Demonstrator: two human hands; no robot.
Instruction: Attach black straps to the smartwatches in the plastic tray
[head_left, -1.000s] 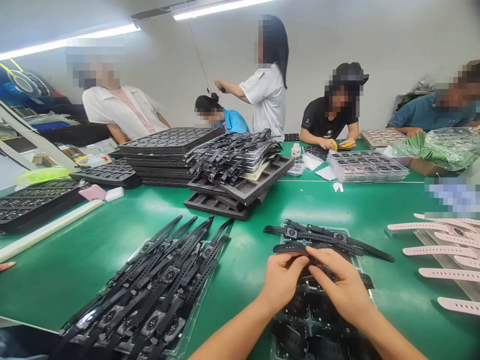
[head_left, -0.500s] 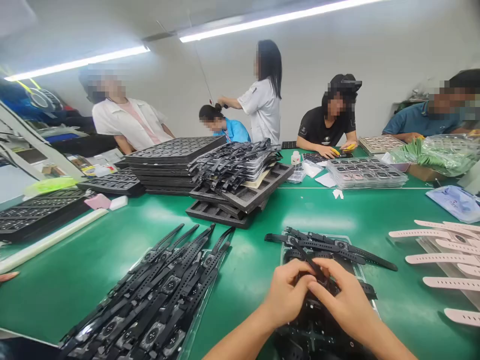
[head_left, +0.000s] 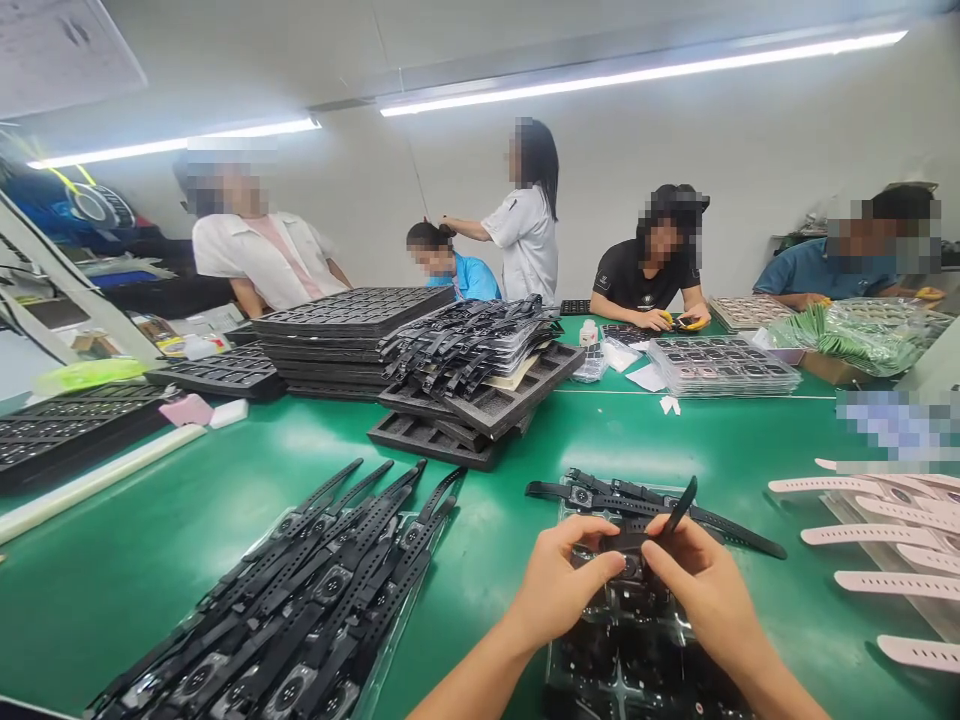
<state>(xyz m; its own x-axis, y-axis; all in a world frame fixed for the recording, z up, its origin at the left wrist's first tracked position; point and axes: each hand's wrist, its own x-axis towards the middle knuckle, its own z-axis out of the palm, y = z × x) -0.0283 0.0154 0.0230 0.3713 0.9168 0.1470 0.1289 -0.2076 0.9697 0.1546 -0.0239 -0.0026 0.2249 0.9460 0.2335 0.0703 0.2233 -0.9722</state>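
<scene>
Over a clear plastic tray (head_left: 619, 675) of dark watch pieces, both my hands are closed on one black smartwatch (head_left: 632, 568). My left hand (head_left: 551, 585) grips the watch body between thumb and fingers, its sensor back partly in sight. A black strap (head_left: 681, 505) stands up from the pinch of my right hand (head_left: 709, 580). Where strap and body meet is partly hidden by the fingers. Behind my hands, black strapped watches (head_left: 585, 494) lie across the tray's far end. To the left, another clear tray carries rows of black strapped watches (head_left: 330, 585), sensor backs up.
Pale pink watch straps (head_left: 847, 536) lie at the right. Black foam trays (head_left: 330, 340) are stacked ahead, with a leaning pile of black watches (head_left: 465, 345) beside them. A long pale bar (head_left: 105, 480) lies at left. Several co-workers sit or stand across the green table (head_left: 487, 560).
My hands have moved slightly apart. The strap in my right hand now points up, and more of the watch body shows. The camera view has tilted slightly upward.
</scene>
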